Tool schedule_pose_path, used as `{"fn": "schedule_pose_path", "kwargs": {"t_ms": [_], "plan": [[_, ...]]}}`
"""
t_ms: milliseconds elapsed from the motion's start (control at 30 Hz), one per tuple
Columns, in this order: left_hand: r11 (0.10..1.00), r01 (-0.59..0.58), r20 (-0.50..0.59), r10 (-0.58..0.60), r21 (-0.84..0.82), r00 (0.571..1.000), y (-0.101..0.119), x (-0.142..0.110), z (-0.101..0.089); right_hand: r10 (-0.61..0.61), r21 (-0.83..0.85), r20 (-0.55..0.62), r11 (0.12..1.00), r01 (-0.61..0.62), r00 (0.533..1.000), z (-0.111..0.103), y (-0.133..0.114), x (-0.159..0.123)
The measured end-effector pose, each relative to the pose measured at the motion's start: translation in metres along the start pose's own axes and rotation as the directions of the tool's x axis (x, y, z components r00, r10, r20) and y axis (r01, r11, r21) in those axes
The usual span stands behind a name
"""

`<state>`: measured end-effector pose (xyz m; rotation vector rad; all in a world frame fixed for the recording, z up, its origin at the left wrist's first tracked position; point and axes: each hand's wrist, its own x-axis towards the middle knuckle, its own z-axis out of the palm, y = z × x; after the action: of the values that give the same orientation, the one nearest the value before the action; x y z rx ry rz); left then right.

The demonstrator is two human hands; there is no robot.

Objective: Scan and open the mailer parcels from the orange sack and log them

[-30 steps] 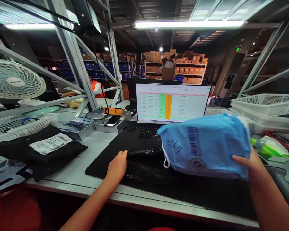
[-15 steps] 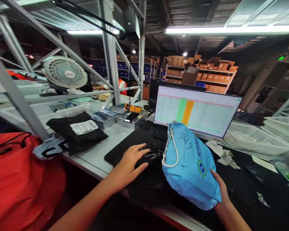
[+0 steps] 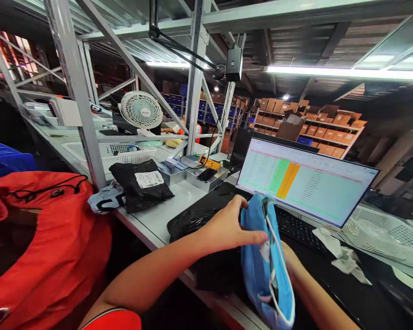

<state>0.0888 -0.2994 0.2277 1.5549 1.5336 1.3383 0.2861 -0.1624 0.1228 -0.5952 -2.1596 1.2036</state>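
A blue drawstring bag [image 3: 256, 270] with white cord is held upright over the desk's front edge, its cord-lined side facing me. My left hand [image 3: 229, 224] grips the upper left part, fingers behind and thumb across the near side. On the bag's right side, my right hand [image 3: 291, 261] supports it from behind; its fingers are hidden by the bag. Something pale shows inside the narrow gap in the fabric. Under my left forearm lies a crumpled black plastic bag [image 3: 192, 223] on the dark mat.
A monitor [image 3: 303, 178] and keyboard [image 3: 296, 227] stand behind the bag. Crumpled white paper [image 3: 347, 261] lies right of them. To the left are a labelled black parcel [image 3: 137, 195], a metal rack post [image 3: 79, 101], a fan [image 3: 141, 110] and a large open red bag [image 3: 65, 238].
The blue bag has turned from its printed face to its cord-lined side. My left hand has moved right from the black plastic onto it. The view has swung left.
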Motion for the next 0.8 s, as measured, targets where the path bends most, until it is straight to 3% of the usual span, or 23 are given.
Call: {"fn": "schedule_pose_path", "kwargs": {"t_ms": [100, 200, 267, 333, 433, 567, 667, 800], "plan": [[0.988, 0.008, 0.040, -0.014, 0.152, 0.999, 0.004, -0.005, 0.003, 0.112, 0.037, -0.102, 0.993, -0.109, 0.988, 0.004, 0.007, 0.010], [0.979, 0.001, 0.006, -0.003, 0.202, 1.000, 0.002, -0.003, 0.010, 0.145, -0.010, -0.258, 0.988, -0.152, 0.955, -0.015, 0.018, 0.022], [0.975, -0.015, -0.002, 0.016, 0.220, 1.000, -0.001, 0.003, 0.014, 0.134, -0.033, -0.366, 0.987, -0.156, 0.921, -0.034, 0.012, 0.023], [0.978, -0.043, 0.009, 0.042, 0.205, 0.999, -0.005, 0.011, 0.020, 0.098, -0.029, -0.438, 0.992, -0.124, 0.894, -0.050, -0.009, 0.009], [0.984, -0.114, 0.072, 0.104, 0.139, 0.992, -0.008, 0.021, 0.031, -0.013, -0.044, -0.408, 0.999, -0.005, 0.913, -0.057, -0.058, -0.030], [0.979, -0.170, 0.117, 0.157, 0.114, 0.981, -0.008, 0.028, 0.047, -0.130, -0.385, -0.257, 0.923, 0.022, 0.958, -0.049, -0.103, -0.068], [0.974, -0.184, 0.093, 0.172, 0.135, 0.981, -0.007, 0.031, 0.053, -0.124, -0.453, -0.271, 0.891, -0.013, 0.954, -0.064, -0.103, -0.074], [0.974, -0.211, 0.023, 0.210, 0.088, 0.978, -0.004, 0.032, 0.048, -0.042, -0.424, -0.389, 0.895, -0.138, 0.920, -0.106, -0.082, -0.081]]}}
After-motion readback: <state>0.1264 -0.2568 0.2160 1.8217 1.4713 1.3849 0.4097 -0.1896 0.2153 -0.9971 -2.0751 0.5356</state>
